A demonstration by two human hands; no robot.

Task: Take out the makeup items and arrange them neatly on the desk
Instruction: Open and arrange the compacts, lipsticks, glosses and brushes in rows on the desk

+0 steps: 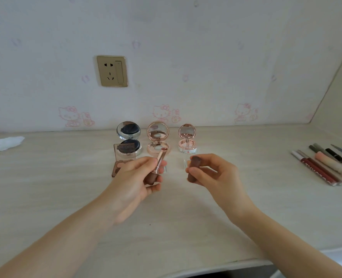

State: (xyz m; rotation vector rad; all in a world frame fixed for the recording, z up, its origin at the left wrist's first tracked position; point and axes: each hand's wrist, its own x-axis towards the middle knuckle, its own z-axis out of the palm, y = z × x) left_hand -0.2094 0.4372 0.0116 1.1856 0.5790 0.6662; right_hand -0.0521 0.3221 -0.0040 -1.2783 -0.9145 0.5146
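My left hand [134,177] grips an uncapped lipstick [158,167] with a brown base and rose-gold tube, tilted up to the right over the desk [65,187]. My right hand [216,175] pinches its brown cap [193,169], a short gap from the lipstick. Behind them three open compacts stand in a row by the wall: a silver and black one [128,137], a rose-gold one [158,138] and a small pink one [187,139]. A brown open palette [124,155] lies partly hidden behind my left hand. A small item [186,163] peeks out behind the cap.
Several lip glosses, pencils and tubes [324,165] lie side by side at the right of the desk. A crumpled white tissue [3,143] sits at the far left. A wall socket [112,71] is above the compacts. The desk's front edge curves along the bottom.
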